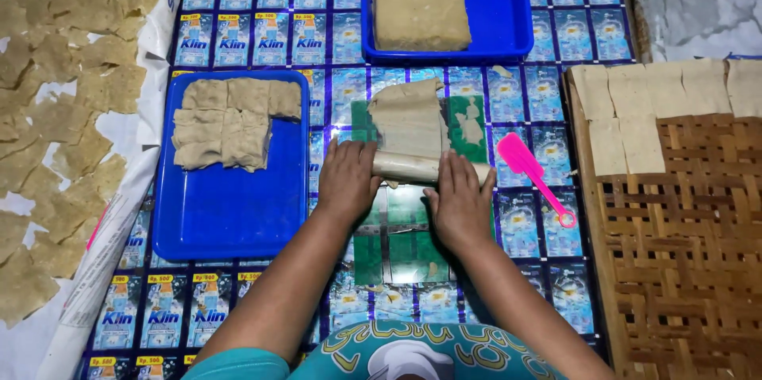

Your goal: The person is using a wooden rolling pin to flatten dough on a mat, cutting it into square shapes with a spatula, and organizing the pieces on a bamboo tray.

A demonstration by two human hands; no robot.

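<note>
floor: sachet-print mat (pixel 262 15) | marble slab (pixel 698 7) (top right) | light: even

Roller (pixel 413 165) under both hands, tray of squares (pixel 230 213) left, spatula (pixel 533 173) and mat (pixel 683 253) right, perhaps dough block (pixel 419 0) behind.

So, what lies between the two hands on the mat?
In the head view, the pale rolling pin spans from the left hand to the right hand, with dough wrapped over it.
</note>
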